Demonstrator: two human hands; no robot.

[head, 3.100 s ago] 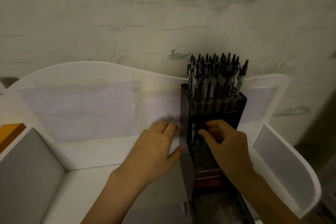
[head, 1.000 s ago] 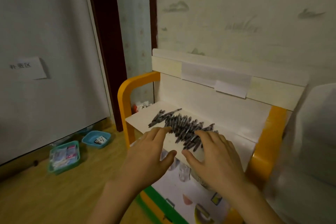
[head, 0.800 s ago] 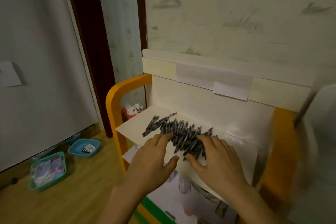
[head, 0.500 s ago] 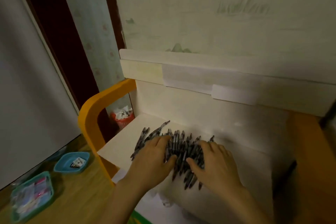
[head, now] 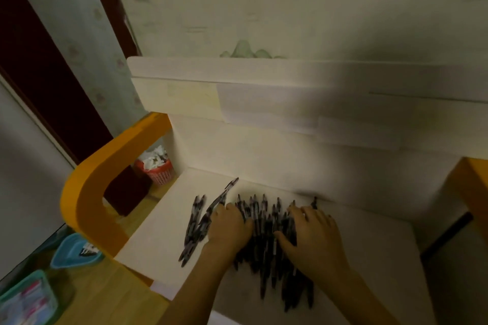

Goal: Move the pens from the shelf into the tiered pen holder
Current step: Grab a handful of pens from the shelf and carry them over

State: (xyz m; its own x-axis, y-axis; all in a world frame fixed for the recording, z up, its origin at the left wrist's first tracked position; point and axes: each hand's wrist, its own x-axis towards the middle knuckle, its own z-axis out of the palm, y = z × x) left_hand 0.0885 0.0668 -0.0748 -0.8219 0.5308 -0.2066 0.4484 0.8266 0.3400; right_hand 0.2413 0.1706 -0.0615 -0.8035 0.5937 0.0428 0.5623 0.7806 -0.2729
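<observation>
A heap of dark pens [head: 266, 235] lies on the white shelf board [head: 158, 240], with a few loose pens [head: 196, 221] fanned out to its left. My left hand [head: 229, 227] sits on the left side of the heap, its fingers curled down into the pens. My right hand [head: 314, 235] lies on the right side, fingers stretched over the pens and thumb spread toward the left hand. The tiered pen holder is out of view.
The shelf has an orange side frame [head: 87, 192] on the left and a white back panel [head: 264, 145]. Behind the frame stands a red basket [head: 155, 169]. On the wooden floor at lower left are a blue tray [head: 74, 250] and a green tray [head: 26, 301].
The view turned from the pen holder to the shelf and moved closer. Both hands came down onto the pen heap, and the left fingers have curled into it.
</observation>
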